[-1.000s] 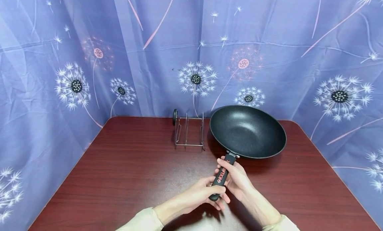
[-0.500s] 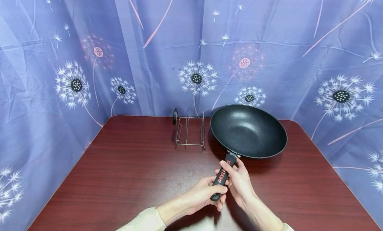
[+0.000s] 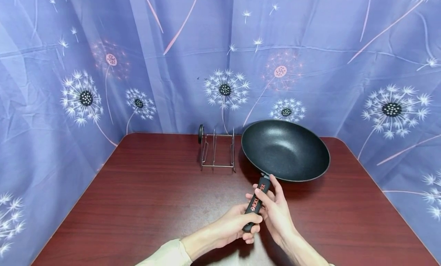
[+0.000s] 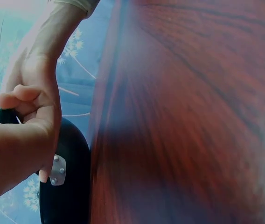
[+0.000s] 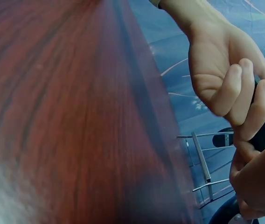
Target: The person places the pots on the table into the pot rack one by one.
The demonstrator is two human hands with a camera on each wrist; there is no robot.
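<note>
A black wok (image 3: 286, 153) sits at the back right, its long black handle (image 3: 254, 204) with red lettering pointing toward me. My left hand (image 3: 236, 224) grips the handle's end, thumb across the top and fingers curled underneath. Farther up, my right hand (image 3: 278, 214) holds the handle between its thumb on top and fingers behind, the index finger stretched up to the metal joint at the rim. In the left wrist view the wok's dark side (image 4: 69, 203) shows a riveted metal bracket (image 4: 58, 170). The right wrist view catches fingers curled around the handle.
A small wire rack (image 3: 218, 166) with a black round piece (image 3: 201, 134) at its left end stands at the back, left of the wok. The red-brown wooden table (image 3: 148, 189) ends at blue curtains (image 3: 186, 74) printed with dandelions.
My right index finger has stretched up along the handle to the joint, and the thumb has slid slightly down. The left fingers have curled in closer underneath. The wok stays in place.
</note>
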